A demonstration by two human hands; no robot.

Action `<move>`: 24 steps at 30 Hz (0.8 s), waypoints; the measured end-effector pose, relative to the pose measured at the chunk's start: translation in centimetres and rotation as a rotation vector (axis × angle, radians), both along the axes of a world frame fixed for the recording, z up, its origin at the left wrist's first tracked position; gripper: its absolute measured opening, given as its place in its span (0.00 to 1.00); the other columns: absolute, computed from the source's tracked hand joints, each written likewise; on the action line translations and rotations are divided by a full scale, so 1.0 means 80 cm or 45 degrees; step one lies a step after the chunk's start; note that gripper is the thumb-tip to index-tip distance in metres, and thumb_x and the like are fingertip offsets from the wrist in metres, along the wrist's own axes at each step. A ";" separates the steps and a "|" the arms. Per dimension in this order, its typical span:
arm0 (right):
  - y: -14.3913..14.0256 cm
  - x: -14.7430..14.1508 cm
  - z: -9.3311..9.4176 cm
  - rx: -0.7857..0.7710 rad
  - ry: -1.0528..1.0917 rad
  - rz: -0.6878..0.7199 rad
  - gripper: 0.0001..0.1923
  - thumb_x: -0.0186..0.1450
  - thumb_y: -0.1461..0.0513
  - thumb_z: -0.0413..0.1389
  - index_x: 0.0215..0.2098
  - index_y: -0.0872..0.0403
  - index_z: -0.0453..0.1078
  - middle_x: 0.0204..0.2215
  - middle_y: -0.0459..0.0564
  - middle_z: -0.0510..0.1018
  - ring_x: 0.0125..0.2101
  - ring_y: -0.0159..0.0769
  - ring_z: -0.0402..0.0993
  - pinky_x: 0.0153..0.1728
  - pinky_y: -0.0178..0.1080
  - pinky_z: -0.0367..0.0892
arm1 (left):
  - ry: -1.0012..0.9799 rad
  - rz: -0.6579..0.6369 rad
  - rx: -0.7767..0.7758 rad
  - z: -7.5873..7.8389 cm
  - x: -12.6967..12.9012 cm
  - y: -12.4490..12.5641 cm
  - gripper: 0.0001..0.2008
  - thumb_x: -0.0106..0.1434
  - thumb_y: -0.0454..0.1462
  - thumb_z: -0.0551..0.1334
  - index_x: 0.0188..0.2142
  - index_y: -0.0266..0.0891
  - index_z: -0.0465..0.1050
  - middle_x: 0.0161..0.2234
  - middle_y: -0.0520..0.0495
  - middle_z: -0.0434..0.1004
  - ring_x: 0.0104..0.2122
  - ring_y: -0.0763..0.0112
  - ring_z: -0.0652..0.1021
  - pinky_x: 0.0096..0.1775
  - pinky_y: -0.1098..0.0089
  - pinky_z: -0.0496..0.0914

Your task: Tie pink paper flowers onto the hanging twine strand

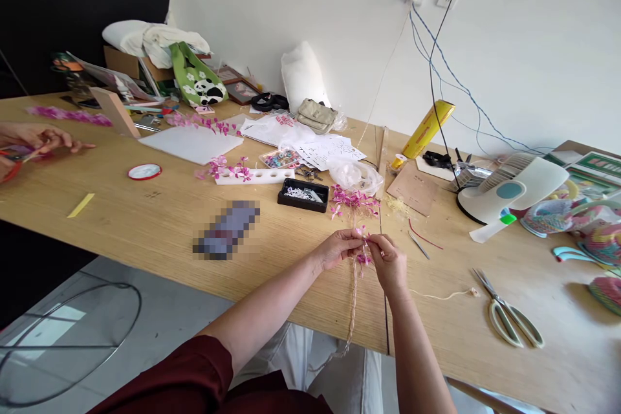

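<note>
Over the front of the wooden table, my left hand [339, 249] and my right hand [391, 262] meet fingertip to fingertip. Both pinch a small pink flower sprig [363, 260], whose petals show between and just below the fingers. From there a pale braided cord [353, 301] hangs over the table edge toward my lap. A bunch of pink flowers [356, 200] lies just beyond my hands. The exact spot where the fingertips press is too small to make out. To the right, a pair of scissors [507, 310] rests with its blades pointing away from me.
A black tray [303, 195] of small parts and a blurred-out phone-like object [227, 229] lie to the left. A white fan [514, 187] stands at right, near a yellow roll [427, 129]. At far left, another person's hand [39, 139] holds orange-handled scissors [12, 162].
</note>
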State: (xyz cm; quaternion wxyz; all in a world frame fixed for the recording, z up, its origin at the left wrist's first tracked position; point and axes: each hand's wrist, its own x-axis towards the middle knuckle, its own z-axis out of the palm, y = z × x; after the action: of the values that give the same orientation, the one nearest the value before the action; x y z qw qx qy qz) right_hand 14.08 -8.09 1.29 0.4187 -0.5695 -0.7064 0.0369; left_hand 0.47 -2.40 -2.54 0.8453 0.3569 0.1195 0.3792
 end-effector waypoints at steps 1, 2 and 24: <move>0.000 0.001 0.000 -0.003 -0.014 0.007 0.08 0.62 0.61 0.49 0.33 0.51 0.70 0.29 0.47 0.72 0.29 0.31 0.70 0.30 0.32 0.63 | 0.004 -0.001 0.001 0.000 0.000 0.000 0.11 0.47 0.36 0.68 0.30 0.33 0.71 0.24 0.52 0.69 0.23 0.82 0.68 0.30 0.77 0.61; 0.000 0.002 0.001 -0.007 -0.028 0.015 0.08 0.62 0.61 0.49 0.34 0.51 0.70 0.29 0.47 0.72 0.29 0.32 0.70 0.30 0.32 0.63 | 0.011 -0.008 0.005 -0.001 0.000 0.000 0.11 0.47 0.36 0.68 0.30 0.33 0.71 0.24 0.52 0.69 0.24 0.82 0.68 0.30 0.77 0.61; -0.001 -0.012 -0.008 -0.407 0.810 -0.137 0.09 0.54 0.56 0.55 0.25 0.54 0.66 0.16 0.41 0.67 0.18 0.28 0.62 0.20 0.31 0.59 | 0.342 0.277 0.384 0.006 0.003 -0.007 0.15 0.51 0.43 0.64 0.31 0.32 0.72 0.23 0.49 0.72 0.15 0.84 0.61 0.18 0.77 0.50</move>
State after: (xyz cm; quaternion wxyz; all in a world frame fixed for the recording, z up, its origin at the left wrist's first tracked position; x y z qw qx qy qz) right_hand 13.14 -8.14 0.67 0.5245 -0.6242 -0.4951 0.3001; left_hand 0.70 -2.96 -2.03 0.7130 0.5113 0.2109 0.4308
